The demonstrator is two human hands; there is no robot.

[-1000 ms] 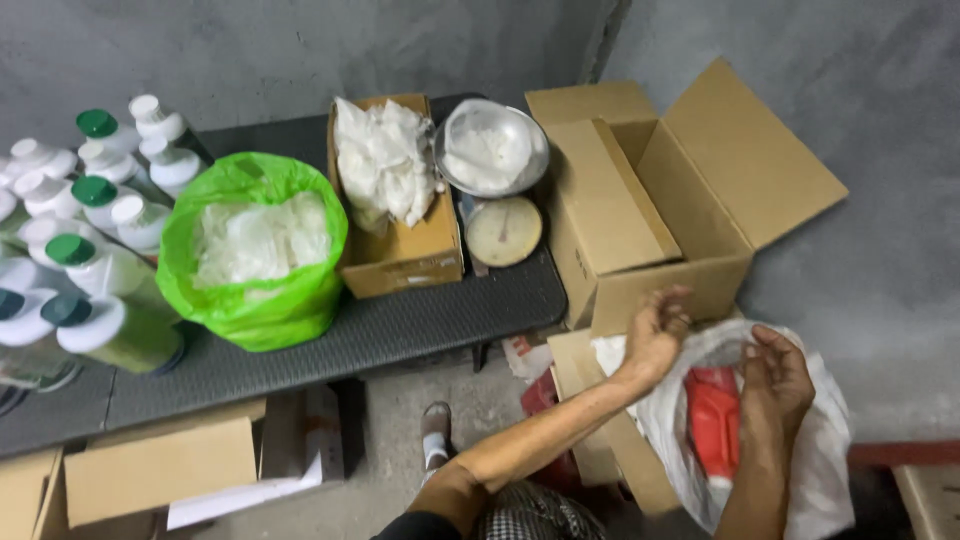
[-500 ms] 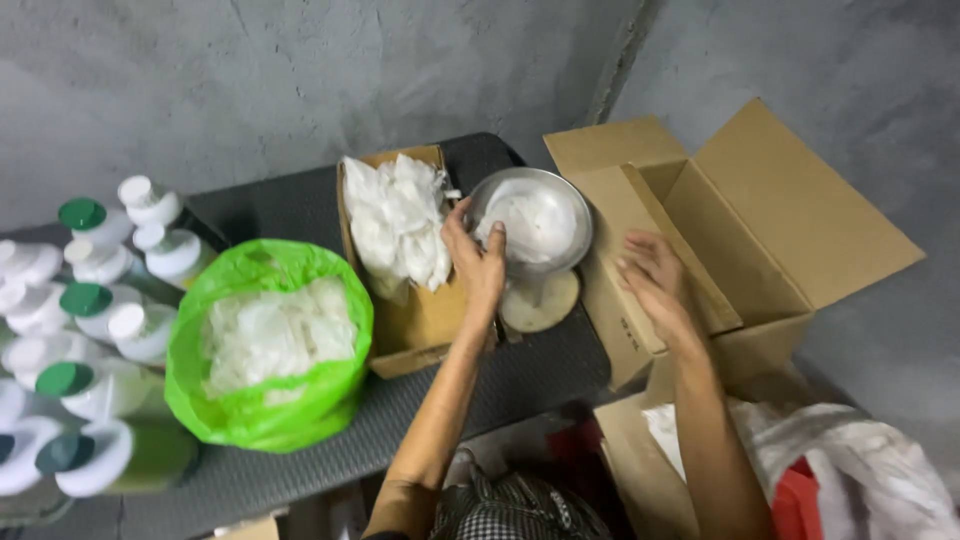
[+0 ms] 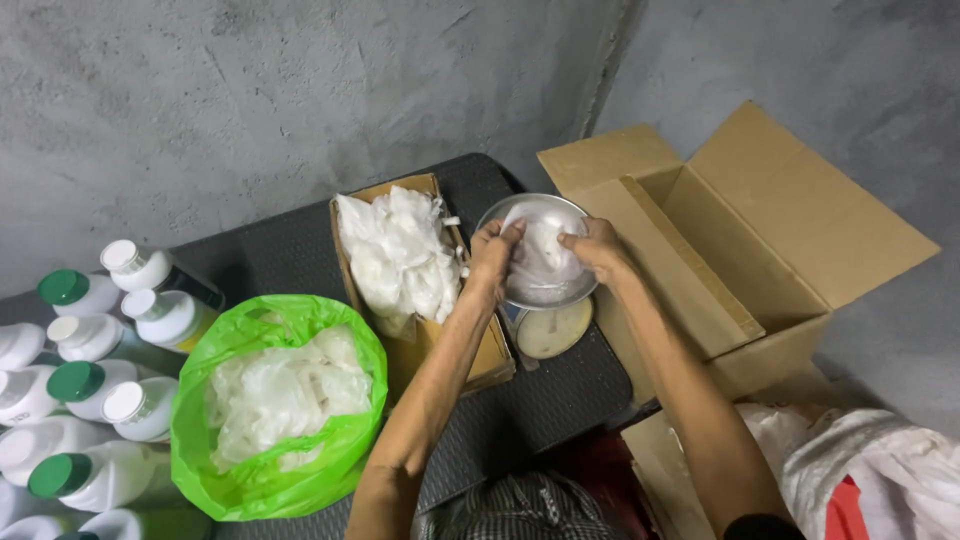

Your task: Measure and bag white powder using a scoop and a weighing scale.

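Head view, hands (image 3: 545, 250) in metal bowl (image 3: 540, 290), open carton (image 3: 760, 250) beside, green bag (image 3: 270, 480) near

Both hands reach into a metal bowl (image 3: 537, 250) on a scale (image 3: 550, 330): left hand (image 3: 493, 252) and right hand (image 3: 598, 246) grip a white bag (image 3: 541, 256). Beside it on the desk (image 3: 540, 400): small box (image 3: 400, 260), green bag (image 3: 275, 410), bottles (image 3: 95, 385).

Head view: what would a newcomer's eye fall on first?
Both hands, left hand and right hand, grip a white plastic bag in the metal scale pan at centre. A bright green bag of white pieces sits lower left, beside white bottles.
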